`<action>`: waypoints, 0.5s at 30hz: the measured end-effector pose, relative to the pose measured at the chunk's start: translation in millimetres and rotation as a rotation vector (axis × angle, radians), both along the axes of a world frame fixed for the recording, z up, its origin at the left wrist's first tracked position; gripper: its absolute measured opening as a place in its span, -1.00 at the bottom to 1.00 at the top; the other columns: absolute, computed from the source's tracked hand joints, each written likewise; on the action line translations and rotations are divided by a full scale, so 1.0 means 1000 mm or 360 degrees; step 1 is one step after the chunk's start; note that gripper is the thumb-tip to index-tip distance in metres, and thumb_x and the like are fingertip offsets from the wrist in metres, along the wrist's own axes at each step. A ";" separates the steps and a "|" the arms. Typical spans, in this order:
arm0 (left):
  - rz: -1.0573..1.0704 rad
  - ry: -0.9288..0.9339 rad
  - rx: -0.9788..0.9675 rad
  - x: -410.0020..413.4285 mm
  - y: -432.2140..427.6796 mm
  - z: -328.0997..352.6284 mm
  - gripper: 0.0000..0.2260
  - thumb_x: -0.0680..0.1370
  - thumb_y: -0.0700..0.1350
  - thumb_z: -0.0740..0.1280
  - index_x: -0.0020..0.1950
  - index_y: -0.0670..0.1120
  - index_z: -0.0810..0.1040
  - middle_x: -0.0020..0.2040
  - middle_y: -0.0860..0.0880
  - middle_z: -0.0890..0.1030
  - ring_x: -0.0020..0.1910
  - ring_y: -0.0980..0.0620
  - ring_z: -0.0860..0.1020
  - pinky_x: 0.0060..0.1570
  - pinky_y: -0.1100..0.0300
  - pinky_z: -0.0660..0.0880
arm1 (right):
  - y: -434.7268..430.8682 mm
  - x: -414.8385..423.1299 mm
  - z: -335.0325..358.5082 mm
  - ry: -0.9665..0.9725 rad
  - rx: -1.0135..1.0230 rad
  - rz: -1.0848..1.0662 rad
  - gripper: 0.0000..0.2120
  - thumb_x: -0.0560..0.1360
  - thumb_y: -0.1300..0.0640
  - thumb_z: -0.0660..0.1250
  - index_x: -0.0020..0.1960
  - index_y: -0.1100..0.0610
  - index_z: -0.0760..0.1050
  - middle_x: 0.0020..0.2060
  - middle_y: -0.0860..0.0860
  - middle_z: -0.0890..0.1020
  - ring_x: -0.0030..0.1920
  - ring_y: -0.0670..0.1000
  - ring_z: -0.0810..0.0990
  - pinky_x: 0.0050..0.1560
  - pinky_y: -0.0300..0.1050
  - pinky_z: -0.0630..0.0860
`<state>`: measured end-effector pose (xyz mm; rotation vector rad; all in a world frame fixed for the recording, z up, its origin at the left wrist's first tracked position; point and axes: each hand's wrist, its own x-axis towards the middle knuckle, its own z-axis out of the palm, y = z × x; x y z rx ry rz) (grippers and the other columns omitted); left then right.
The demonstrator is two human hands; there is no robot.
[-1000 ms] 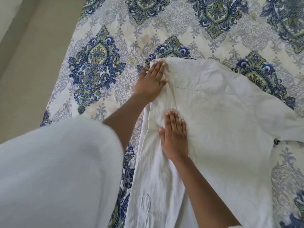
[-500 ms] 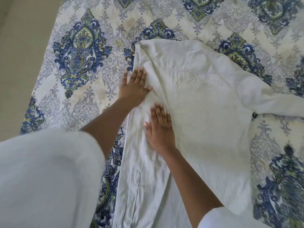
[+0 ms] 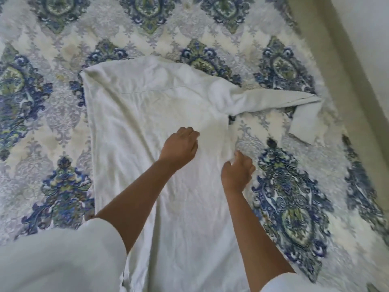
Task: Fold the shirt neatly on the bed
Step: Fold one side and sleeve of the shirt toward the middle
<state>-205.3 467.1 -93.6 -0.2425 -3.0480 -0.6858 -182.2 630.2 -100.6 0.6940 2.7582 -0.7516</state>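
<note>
A pale off-white shirt lies flat and lengthwise on the patterned bed cover. Its left side is folded in to a straight edge. Its right sleeve stretches out to the right, with the cuff bent down. My left hand rests on the middle of the shirt with its fingers curled in and nothing visibly in them. My right hand is at the shirt's right side edge below the armpit, its fingers closed on the cloth there. The image is blurred by motion.
The bed's right edge runs diagonally at the upper right, with a beige floor strip and a pale wall beyond it. My white sleeves fill the lower left and bottom right corners.
The view has swung to the right. Both hands left the folded left edge, where they lay flat, and moved right; the left now sits mid-shirt and the right at the right edge.
</note>
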 end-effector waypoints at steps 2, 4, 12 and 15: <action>-0.0052 -0.0049 -0.0089 -0.022 0.034 -0.003 -0.69 0.44 -0.10 0.12 -0.05 -0.23 0.58 -0.16 -0.14 0.58 -0.18 -0.16 0.58 -0.44 0.12 0.53 | 0.023 -0.008 -0.004 0.0018 -0.0170 0.0051 -0.58 0.49 0.24 0.24 0.35 0.12 0.37 0.27 0.18 0.40 0.30 0.18 0.32 0.24 0.03 0.36; 0.0009 -0.0114 -0.0159 -0.046 0.066 0.000 -0.73 0.46 -0.12 0.19 0.03 -0.24 0.52 -0.06 -0.16 0.54 -0.08 -0.18 0.56 -0.35 0.11 0.51 | 0.033 -0.017 -0.005 -0.0010 -0.0410 0.0145 -0.64 0.49 0.23 0.26 0.29 0.15 0.43 0.18 0.16 0.50 0.21 0.15 0.46 0.14 -0.08 0.39; 0.0287 -0.0266 -0.0738 -0.111 0.123 -0.011 -0.53 0.57 -0.10 0.12 0.44 -0.22 0.11 0.32 -0.17 0.32 0.24 -0.16 0.36 0.03 0.00 0.43 | 0.043 -0.023 -0.003 -0.0049 -0.0674 0.0329 -0.71 0.48 0.21 0.28 0.20 0.11 0.51 0.06 0.08 0.64 0.01 0.04 0.57 -0.05 -0.20 0.39; 0.0371 -0.0140 -0.0637 -0.134 0.105 -0.001 -0.59 0.54 -0.18 0.15 0.37 -0.22 0.20 0.24 -0.18 0.38 0.15 -0.16 0.42 -0.07 0.01 0.45 | 0.040 -0.018 0.003 0.0049 -0.0692 0.0474 -0.67 0.49 0.25 0.26 0.25 0.13 0.49 0.16 0.05 0.60 0.13 0.04 0.56 0.09 -0.19 0.42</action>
